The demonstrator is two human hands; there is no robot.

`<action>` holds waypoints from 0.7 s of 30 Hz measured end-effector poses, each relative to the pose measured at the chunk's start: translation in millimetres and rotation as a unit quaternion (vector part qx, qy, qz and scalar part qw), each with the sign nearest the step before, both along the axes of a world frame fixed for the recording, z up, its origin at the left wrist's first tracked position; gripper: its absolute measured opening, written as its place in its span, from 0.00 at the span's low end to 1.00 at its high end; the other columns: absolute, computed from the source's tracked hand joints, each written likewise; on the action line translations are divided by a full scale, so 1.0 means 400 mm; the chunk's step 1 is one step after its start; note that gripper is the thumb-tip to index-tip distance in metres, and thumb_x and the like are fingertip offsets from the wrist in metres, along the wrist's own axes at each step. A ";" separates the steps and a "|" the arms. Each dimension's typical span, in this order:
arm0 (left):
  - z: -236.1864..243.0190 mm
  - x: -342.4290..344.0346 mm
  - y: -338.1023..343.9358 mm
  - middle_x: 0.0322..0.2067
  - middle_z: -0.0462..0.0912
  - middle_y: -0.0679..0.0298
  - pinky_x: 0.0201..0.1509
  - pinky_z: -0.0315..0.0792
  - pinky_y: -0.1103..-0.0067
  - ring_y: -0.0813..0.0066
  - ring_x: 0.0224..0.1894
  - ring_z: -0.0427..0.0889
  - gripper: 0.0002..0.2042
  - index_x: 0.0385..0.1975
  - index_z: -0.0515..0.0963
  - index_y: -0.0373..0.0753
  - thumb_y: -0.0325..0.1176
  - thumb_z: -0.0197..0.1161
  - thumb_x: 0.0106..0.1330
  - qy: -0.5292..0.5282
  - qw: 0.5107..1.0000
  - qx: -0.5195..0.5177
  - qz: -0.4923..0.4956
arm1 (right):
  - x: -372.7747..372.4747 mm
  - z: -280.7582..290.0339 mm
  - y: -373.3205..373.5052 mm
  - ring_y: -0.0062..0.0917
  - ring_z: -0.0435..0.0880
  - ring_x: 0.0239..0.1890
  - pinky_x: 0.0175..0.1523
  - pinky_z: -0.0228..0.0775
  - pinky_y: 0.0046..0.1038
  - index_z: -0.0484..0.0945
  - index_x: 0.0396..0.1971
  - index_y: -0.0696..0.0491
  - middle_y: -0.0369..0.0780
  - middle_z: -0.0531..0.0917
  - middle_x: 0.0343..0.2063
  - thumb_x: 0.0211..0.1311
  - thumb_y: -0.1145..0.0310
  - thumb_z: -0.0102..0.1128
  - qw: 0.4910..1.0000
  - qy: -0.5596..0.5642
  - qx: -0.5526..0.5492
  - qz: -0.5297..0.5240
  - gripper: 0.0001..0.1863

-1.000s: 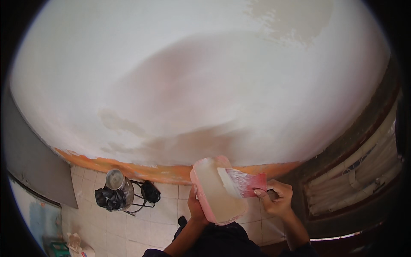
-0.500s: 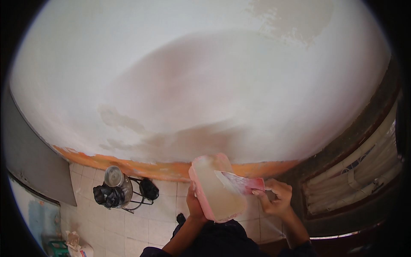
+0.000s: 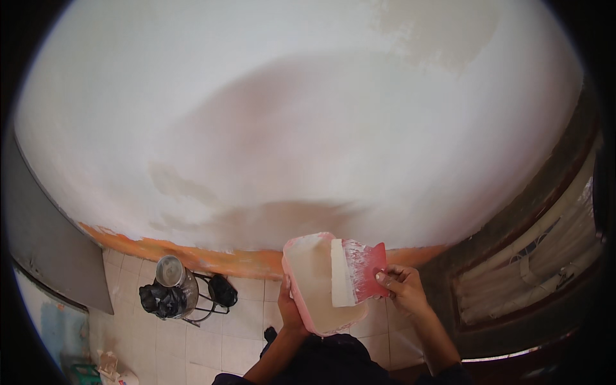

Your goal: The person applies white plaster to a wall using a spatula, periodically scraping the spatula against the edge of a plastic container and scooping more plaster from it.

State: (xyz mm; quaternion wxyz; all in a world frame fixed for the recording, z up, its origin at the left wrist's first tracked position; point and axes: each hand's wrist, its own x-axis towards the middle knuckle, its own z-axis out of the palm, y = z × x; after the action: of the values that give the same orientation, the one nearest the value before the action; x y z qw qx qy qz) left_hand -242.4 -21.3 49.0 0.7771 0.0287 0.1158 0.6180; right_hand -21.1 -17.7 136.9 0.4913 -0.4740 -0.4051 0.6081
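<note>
My left hand (image 3: pixel 289 305) grips the side of a pink rectangular tub (image 3: pixel 303 313) that holds pale beige paste. My right hand (image 3: pixel 401 285) pinches a pink putty spreader (image 3: pixel 368 269) by its right end. The spreader is smeared white, with a thick cream band of paste along its left edge, and lies over the right part of the tub. Whether it touches the paste inside is hard to tell. Beyond both hands stands a white wall (image 3: pixel 308 128) with patchy beige areas and an orange strip (image 3: pixel 147 247) along its foot.
Left on the tiled floor (image 3: pixel 218 346) is a metal container (image 3: pixel 172 269) with black plastic bags (image 3: pixel 163 299) on a black-framed stand. A grey panel (image 3: pixel 58 244) borders the left. A dark-framed curtained window or door (image 3: pixel 523 256) is at right. A green object (image 3: pixel 83 373) sits bottom-left.
The spreader has turned, its loaded edge now nearly vertical and its face turned more toward the camera. My right hand has shifted slightly left with it. The tub stays in my left hand.
</note>
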 end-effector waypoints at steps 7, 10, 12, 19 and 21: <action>0.042 -0.003 0.005 0.60 0.68 0.56 0.66 0.63 0.61 0.57 0.61 0.69 0.29 0.65 0.60 0.39 0.54 0.38 0.72 -0.015 1.000 0.023 -0.007 | -0.021 0.013 0.040 0.19 0.80 0.26 0.27 0.75 0.22 0.78 0.35 0.56 0.36 0.82 0.30 0.61 0.73 0.63 0.997 0.074 0.013 0.018 0.05; 0.048 -0.003 0.034 0.61 0.68 0.56 0.65 0.63 0.61 0.57 0.61 0.69 0.29 0.65 0.60 0.39 0.54 0.38 0.72 0.002 1.000 0.028 -0.002 | -0.026 0.056 0.062 0.18 0.80 0.25 0.28 0.75 0.22 0.77 0.34 0.56 0.36 0.82 0.29 0.61 0.72 0.62 0.996 0.045 0.072 0.002 0.05; 0.063 -0.009 0.027 0.61 0.68 0.56 0.65 0.64 0.61 0.56 0.61 0.68 0.29 0.65 0.60 0.39 0.54 0.39 0.72 0.011 1.000 0.021 -0.012 | -0.017 0.062 0.067 0.19 0.81 0.27 0.29 0.77 0.23 0.77 0.34 0.56 0.36 0.82 0.29 0.61 0.73 0.62 0.998 0.022 0.066 -0.009 0.04; 0.036 0.000 0.018 0.60 0.70 0.54 0.62 0.64 0.47 0.47 0.58 0.72 0.34 0.66 0.60 0.45 0.62 0.40 0.67 -0.003 0.998 -0.055 -0.005 | -0.021 0.054 0.078 0.19 0.82 0.29 0.34 0.78 0.22 0.78 0.35 0.56 0.37 0.83 0.32 0.59 0.78 0.63 0.992 0.109 0.064 0.018 0.05; 0.047 -0.004 -0.004 0.60 0.70 0.54 0.61 0.64 0.47 0.47 0.58 0.72 0.34 0.66 0.60 0.45 0.62 0.38 0.67 0.000 1.000 -0.021 -0.024 | -0.042 0.068 0.058 0.19 0.82 0.29 0.33 0.77 0.21 0.78 0.35 0.56 0.38 0.83 0.32 0.58 0.79 0.63 0.989 0.137 0.057 0.005 0.06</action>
State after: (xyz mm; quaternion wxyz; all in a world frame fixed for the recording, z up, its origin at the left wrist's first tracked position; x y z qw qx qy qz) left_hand -243.9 -23.1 67.9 0.7919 0.0155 0.1282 0.5969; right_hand -37.9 5.3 164.2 0.5656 -0.3550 -0.3705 0.6456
